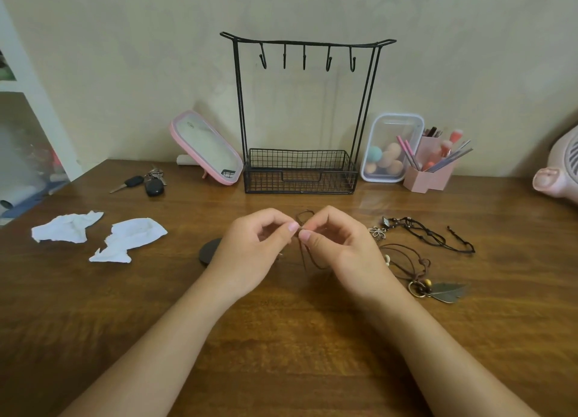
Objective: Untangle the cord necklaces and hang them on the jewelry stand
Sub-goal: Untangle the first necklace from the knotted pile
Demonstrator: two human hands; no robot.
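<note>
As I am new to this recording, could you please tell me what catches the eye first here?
At the centre of the table the left hand and right hand both pinch a thin brown cord between thumb and finger. Behind them stands the black wire jewelry stand, its five hooks all bare. Right of the hands a flower-pendant necklace and a leaf-pendant necklace lie on the wood.
</note>
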